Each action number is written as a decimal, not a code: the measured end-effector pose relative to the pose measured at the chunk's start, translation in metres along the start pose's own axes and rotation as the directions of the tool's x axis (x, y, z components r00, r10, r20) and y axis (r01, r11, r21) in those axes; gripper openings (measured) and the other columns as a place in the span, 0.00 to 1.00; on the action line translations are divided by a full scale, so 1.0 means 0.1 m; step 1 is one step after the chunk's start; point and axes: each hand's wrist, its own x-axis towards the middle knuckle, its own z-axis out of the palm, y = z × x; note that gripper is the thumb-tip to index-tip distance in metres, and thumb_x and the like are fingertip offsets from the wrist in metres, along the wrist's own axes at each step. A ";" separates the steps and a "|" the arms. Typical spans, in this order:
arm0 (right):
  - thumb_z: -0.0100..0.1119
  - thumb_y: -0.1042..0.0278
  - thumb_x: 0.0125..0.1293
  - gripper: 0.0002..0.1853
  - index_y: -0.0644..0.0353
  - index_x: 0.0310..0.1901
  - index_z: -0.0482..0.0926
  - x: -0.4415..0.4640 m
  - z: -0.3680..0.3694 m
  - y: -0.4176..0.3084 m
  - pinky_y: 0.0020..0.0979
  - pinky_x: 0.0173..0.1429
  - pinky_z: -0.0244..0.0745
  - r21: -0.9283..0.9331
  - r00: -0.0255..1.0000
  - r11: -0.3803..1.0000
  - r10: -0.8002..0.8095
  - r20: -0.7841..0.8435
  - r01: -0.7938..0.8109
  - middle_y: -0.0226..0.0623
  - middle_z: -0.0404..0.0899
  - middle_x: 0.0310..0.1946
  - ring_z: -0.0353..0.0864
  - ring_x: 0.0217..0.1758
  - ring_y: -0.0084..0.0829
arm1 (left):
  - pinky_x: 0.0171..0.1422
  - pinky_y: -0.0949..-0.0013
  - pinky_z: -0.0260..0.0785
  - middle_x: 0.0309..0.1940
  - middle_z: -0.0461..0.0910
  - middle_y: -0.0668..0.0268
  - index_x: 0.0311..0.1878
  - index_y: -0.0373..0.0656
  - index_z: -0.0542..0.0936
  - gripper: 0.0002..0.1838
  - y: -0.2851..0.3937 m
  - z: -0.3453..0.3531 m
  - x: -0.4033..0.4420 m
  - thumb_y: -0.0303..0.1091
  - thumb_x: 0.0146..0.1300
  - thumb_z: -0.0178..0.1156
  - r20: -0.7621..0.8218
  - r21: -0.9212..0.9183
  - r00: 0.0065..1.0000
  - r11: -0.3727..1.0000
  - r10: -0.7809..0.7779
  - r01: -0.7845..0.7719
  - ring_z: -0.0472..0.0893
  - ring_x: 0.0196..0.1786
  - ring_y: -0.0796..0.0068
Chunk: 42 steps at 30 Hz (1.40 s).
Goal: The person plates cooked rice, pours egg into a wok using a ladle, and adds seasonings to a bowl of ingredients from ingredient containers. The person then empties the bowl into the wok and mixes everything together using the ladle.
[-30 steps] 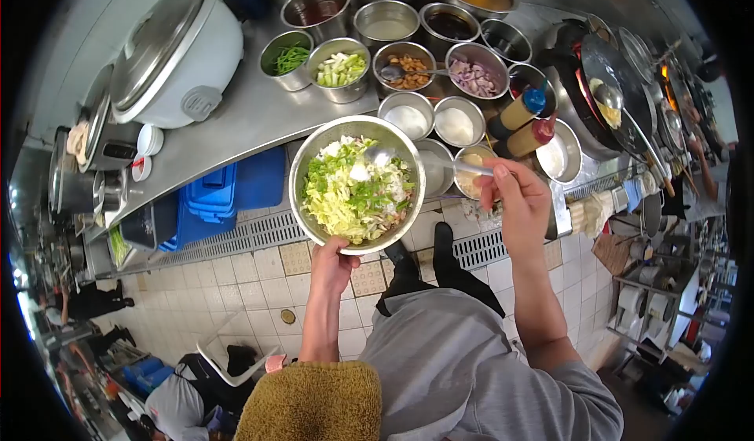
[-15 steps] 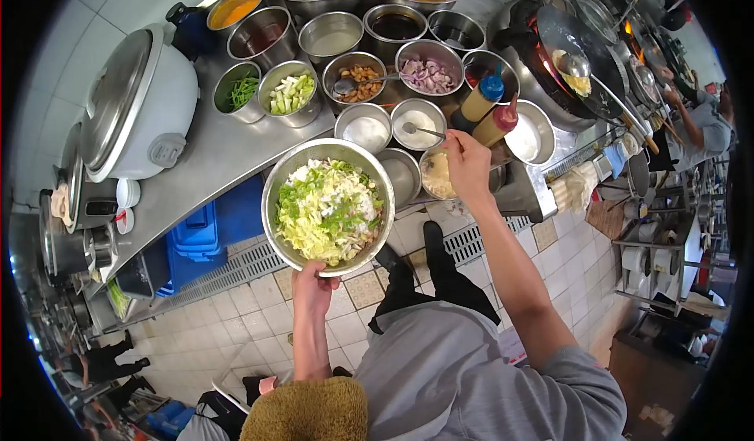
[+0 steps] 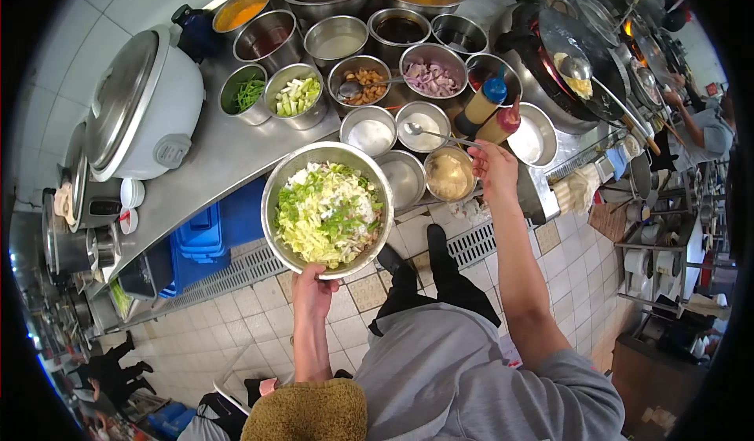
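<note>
Left hand (image 3: 314,290): thumb over the near rim, fingers beneath, gripping a stainless-steel mixing bowl (image 3: 382,197) held up in front of the steel counter (image 3: 243,139). Contents: chopped greens (image 3: 326,225) (pale and dark shreds together, with a white substance lying on top).

Right hand (image 3: 493,172): thumb and fingers pinched on the handle end of a metal spoon (image 3: 440,135). Its head sits at a small steel bowl (image 3: 422,106) of white powder; whether it touches the powder cannot be determined. A bowl of pale-yellow powder (image 3: 449,175) sits just nearer the wearer, and a blue-capped squeeze bottle (image 3: 481,107) stands beyond the handle.

Assessment: the step in hand appears to be measuring out the white powder. It calls for a small, level scoop with the mixing bowl kept steady nearby (spillage into adjoining containers being the evident risk).
</note>
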 end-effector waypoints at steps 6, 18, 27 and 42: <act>0.54 0.69 0.70 0.13 0.70 0.47 0.82 -0.06 0.12 0.05 0.23 0.26 0.71 -0.176 0.974 0.958 -0.220 0.059 0.227 0.39 0.85 0.31 0.77 0.23 0.20 | 0.20 0.71 0.64 0.31 0.80 0.56 0.44 0.30 0.75 0.13 -0.02 0.01 0.03 0.26 0.57 0.54 -0.003 0.011 1.000 1.000 0.001 -0.001 0.76 0.23 0.70; 0.54 0.70 0.69 0.12 0.68 0.46 0.83 0.13 0.22 0.27 0.22 0.24 0.70 -0.181 0.984 0.967 -0.175 0.040 0.179 0.37 0.86 0.30 0.77 0.21 0.19 | 0.20 0.70 0.65 0.35 0.80 0.54 0.50 0.28 0.72 0.17 -0.02 -0.07 -0.07 0.25 0.58 0.53 0.017 0.009 1.000 1.000 0.001 -0.001 0.77 0.24 0.68; 0.52 0.73 0.69 0.13 0.71 0.48 0.81 -0.37 -0.03 -0.28 0.22 0.28 0.70 0.003 0.983 0.986 -0.169 0.066 0.170 0.42 0.85 0.33 0.76 0.23 0.22 | 0.20 0.69 0.67 0.32 0.80 0.53 0.47 0.26 0.72 0.14 0.01 0.08 -0.07 0.25 0.59 0.53 0.014 -0.008 0.999 0.999 0.041 -0.041 0.79 0.24 0.67; 0.57 0.57 0.73 0.21 0.69 0.53 0.80 -0.66 -0.78 0.08 0.31 0.35 0.76 -0.488 0.880 0.733 -0.405 0.247 0.474 0.46 0.86 0.34 0.82 0.30 0.32 | 0.20 0.71 0.64 0.34 0.81 0.59 0.47 0.34 0.75 0.13 -0.49 0.65 -0.41 0.26 0.58 0.57 0.114 -0.018 0.993 1.000 0.027 -0.025 0.77 0.24 0.71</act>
